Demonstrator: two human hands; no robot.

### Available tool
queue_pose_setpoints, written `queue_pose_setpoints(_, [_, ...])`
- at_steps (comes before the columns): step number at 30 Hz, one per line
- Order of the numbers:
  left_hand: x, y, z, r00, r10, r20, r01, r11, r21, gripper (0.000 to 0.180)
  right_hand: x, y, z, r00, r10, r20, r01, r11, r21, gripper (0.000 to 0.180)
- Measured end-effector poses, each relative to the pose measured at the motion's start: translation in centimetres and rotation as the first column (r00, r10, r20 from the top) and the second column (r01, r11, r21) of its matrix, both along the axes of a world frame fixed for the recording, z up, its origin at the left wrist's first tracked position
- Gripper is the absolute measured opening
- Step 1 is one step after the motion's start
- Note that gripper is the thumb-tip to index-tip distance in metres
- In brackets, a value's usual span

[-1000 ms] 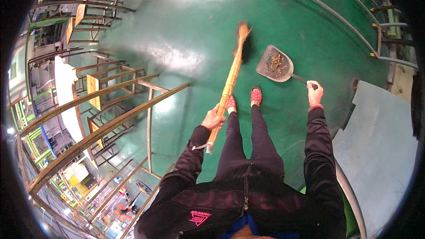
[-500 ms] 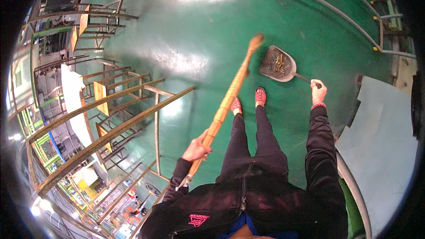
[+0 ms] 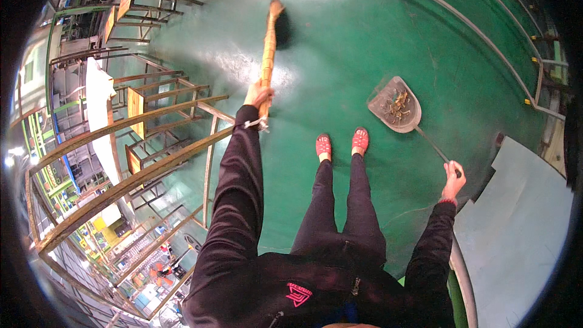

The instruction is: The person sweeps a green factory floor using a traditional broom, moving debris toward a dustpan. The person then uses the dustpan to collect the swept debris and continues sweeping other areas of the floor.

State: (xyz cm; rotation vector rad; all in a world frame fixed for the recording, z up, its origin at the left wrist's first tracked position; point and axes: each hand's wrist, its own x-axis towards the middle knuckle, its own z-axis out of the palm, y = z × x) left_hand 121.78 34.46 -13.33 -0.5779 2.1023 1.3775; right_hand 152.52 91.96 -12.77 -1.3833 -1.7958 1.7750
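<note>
My left hand [image 3: 260, 95] is wrapped round the lower end of a straw broom [image 3: 268, 54], held well out ahead of me. The broom's far tip points away over the green floor, above its dark shadow. My right hand [image 3: 454, 177] grips the thin handle of a dustpan [image 3: 381, 104] out to my right. In the pan lies a small heap of brownish scraps [image 3: 398, 107]. My feet, in red sandals, stand on the floor between the broom and the pan.
Rusty metal frames [image 3: 130, 179] with wooden boards line the left side. A grey metal rail [image 3: 467, 24] with yellow ends curves along the far right. At the near right is a pale grey panel [image 3: 516, 225]. Green floor [image 3: 340, 42] stretches ahead.
My left arm has stretched forward, and the broom has swung left and away from beside the dustpan. The dustpan and my right hand sit slightly lower and farther right in view.
</note>
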Motion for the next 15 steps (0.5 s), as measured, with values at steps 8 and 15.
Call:
queue_pose_setpoints(8, [10.5,7.1,0.7,0.696,-0.685,0.215,0.691,0.560,-0.456,0.061,4.8,0.1,-0.3,0.985,-0.168,0.046,0.169,0.986,-0.008,0.009])
queue_pose_setpoints(15, [15.0,10.7,8.5,0.683,-0.663,0.305,0.640,0.745,0.187,0.076,7.2,1.5,-2.2,0.990,-0.134,0.050,0.132,0.990,0.049,0.011])
